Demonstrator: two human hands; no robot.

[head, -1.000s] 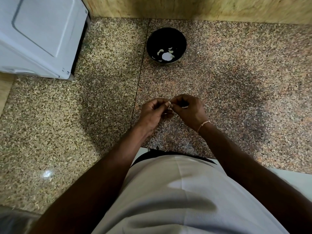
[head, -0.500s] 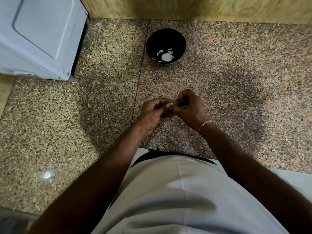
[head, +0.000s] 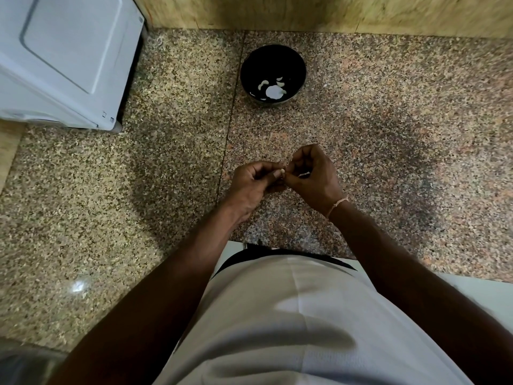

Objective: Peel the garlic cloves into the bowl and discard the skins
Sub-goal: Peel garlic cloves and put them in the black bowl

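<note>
Garlic clove (head: 283, 173) is what both hands are busy with, and it sits right between them, low over the speckled stone desk (head: 388, 120). Only a small pale bit of it shows, because fingers cover most of it.

The left hand (head: 254, 180) has its fingers curled in, and its thumb and fingertips pinch the clove. The right hand (head: 312, 175) is curled too and pinches at the same spot. A thin pale strip (head: 304, 175) shows under its fingers. It may be a bit of skin, but it is too small to be sure.

The black bowl (head: 273, 75) stands well apart from the hands, farther back near the wall (head: 333, 12). Some white peeled cloves (head: 273, 88) lie at the bottom of it. A white machine (head: 63, 59) stands in the back left corner. The person wears a white shirt (head: 305, 323) and a thin band (head: 337, 204) on the right wrist.

This looks like the peeling step. The skin is being picked off one clove, and the clove is not in the bowl yet.

Next, the rest of the skin likely has to come away. That calls for a small, careful pull with the fingertips, so the slippery clove does not pop out. Then the bare clove needs a reach forward to the bowl. No place for the skins can be seen.
</note>
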